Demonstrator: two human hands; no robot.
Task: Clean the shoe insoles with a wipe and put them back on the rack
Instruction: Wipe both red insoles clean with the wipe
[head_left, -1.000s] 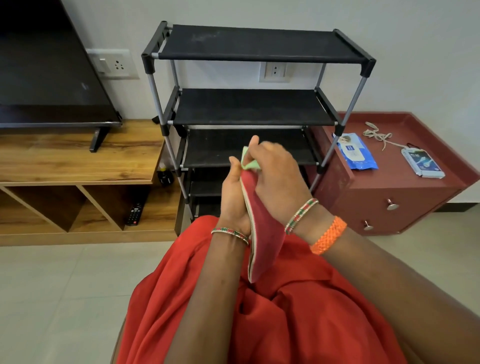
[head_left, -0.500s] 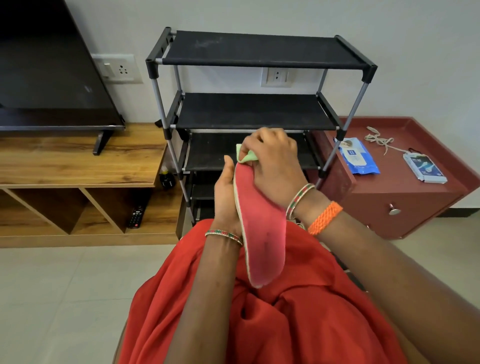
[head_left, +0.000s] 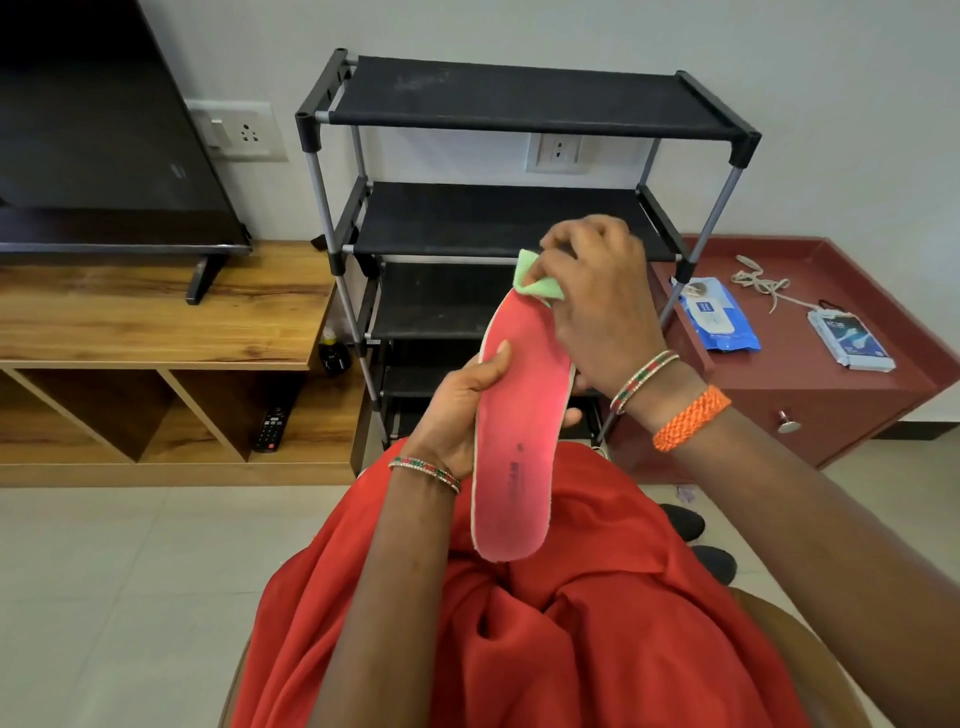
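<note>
Now insole (head_left: 514, 436) turned face-up in gripping left hand (head_left: 457, 410), right hand (head_left: 597, 301) pinching wipe (head_left: 535, 278) at toe.

Home living room: television (head_left: 93, 130), shoe rack (head_left: 519, 223)

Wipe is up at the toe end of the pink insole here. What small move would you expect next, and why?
Probably a stroke of the green wipe down toward the heel. The right hand pinches it against the toe end of the pink insole, which the left hand holds upright at mid-length, its face below the wipe lying exposed.
</note>
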